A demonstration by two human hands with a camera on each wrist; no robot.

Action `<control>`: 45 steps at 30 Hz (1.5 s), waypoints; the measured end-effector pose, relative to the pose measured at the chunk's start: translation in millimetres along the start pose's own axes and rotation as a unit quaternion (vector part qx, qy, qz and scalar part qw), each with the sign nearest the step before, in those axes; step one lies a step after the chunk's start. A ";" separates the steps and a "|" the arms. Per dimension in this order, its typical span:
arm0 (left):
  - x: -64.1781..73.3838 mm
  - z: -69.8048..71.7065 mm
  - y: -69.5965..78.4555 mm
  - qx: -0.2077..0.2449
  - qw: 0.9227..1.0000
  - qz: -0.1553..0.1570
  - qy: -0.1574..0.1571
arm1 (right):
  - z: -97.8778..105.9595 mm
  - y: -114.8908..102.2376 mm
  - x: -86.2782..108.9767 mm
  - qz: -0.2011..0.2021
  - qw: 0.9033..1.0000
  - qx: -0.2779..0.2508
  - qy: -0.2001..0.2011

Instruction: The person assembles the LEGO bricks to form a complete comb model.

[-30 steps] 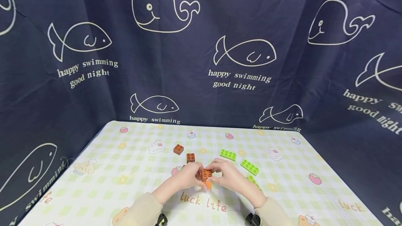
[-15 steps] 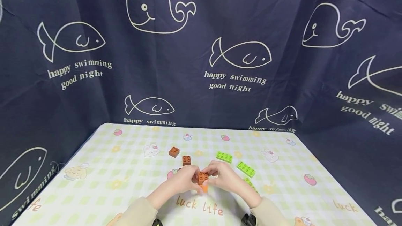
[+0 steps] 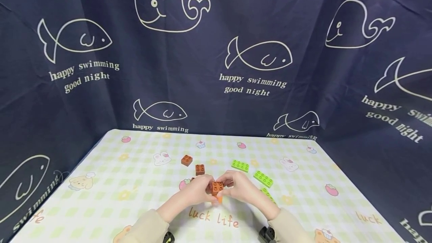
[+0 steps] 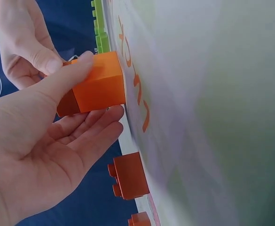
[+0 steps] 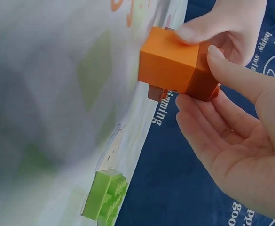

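Note:
A brown 2x2 toy brick (image 3: 217,186) sits on top of an orange brick (image 5: 168,59), studs up, near the middle front of the table. The orange brick's base meets the tabletop in the wrist views. My left hand (image 3: 199,190) pinches the orange brick, its thumb lying across one face and its fingers on the opposite side. From the other side, my right hand (image 3: 239,187) holds the brown brick between thumb and fingers. In the head view both hands partly cover the orange brick.
Left of the hands lie a brown brick (image 3: 186,160), a second brown brick (image 3: 200,169) and another mostly hidden brown brick (image 3: 192,179). Three green 2x4 bricks (image 3: 263,178) lie to the right, on a checked tablecloth (image 3: 290,218). A dark blue curtain (image 3: 202,85) hangs behind.
The head view has shifted slightly. Both hands keep their hold on the stacked bricks, and the loose bricks stay where they were on the cloth.

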State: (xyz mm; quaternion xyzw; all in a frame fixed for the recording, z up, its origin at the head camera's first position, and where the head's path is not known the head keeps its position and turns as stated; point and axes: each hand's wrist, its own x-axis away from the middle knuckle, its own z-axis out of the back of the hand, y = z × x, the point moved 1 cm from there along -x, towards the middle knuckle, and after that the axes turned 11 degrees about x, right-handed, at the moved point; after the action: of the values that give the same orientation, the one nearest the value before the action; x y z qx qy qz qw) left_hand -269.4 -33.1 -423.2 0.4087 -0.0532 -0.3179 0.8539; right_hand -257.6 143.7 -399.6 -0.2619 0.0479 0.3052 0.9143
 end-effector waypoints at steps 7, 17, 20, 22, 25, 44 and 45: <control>-2.6 -1.4 -2.4 0.008 1.000 -0.004 0.003 | -1.5 0.5 0.8 -0.001 1.000 -0.005 -0.001; 1.1 -8.3 -3.4 0.021 1.000 0.000 -0.005 | -4.0 1.4 6.8 -0.011 1.000 0.010 -0.008; 1.2 -11.5 -4.2 0.026 1.000 -0.001 -0.006 | -3.3 3.1 9.1 -0.012 1.000 0.009 -0.010; 1.3 -12.6 -4.1 0.027 1.000 -0.001 -0.005 | -2.2 3.6 10.0 -0.011 1.000 0.008 -0.012; 0.9 -13.3 -4.4 0.024 1.000 -0.002 -0.002 | -0.7 4.0 10.6 -0.005 1.000 0.007 -0.015; -1.8 -5.5 -2.6 0.001 1.000 0.016 0.001 | 12.0 18.3 15.9 -0.007 0.999 0.042 -0.023; -2.0 -5.4 -2.8 -0.003 1.000 0.020 0.001 | 12.4 18.7 16.1 -0.008 0.999 0.046 -0.020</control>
State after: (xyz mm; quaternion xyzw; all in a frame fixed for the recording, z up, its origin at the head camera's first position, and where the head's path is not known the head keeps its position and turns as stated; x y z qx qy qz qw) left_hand -270.5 -29.6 -428.5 0.4053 -0.0595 -0.3010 0.8611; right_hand -256.3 171.3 -401.4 -0.2138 0.0413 0.3001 0.9287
